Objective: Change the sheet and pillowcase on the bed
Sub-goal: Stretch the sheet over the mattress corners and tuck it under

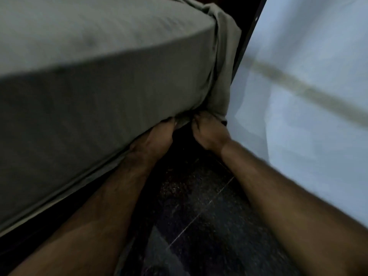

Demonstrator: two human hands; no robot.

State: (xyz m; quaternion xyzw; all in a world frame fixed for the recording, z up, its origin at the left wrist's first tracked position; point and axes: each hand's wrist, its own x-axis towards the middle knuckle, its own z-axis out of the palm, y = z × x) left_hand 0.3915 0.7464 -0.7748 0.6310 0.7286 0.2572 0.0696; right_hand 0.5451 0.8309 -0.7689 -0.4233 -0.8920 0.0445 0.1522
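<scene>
At the bed's (89, 36) bottom corner, both hands grip the grey sheet (221, 76): left hand (159, 134) on its lower edge, right hand (207, 130) clutching the bunched corner fabric.

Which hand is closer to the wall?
The right hand, gripping the bunched sheet at the mattress corner beside the pale wall. The left hand is further along the mattress side, away from it.
</scene>
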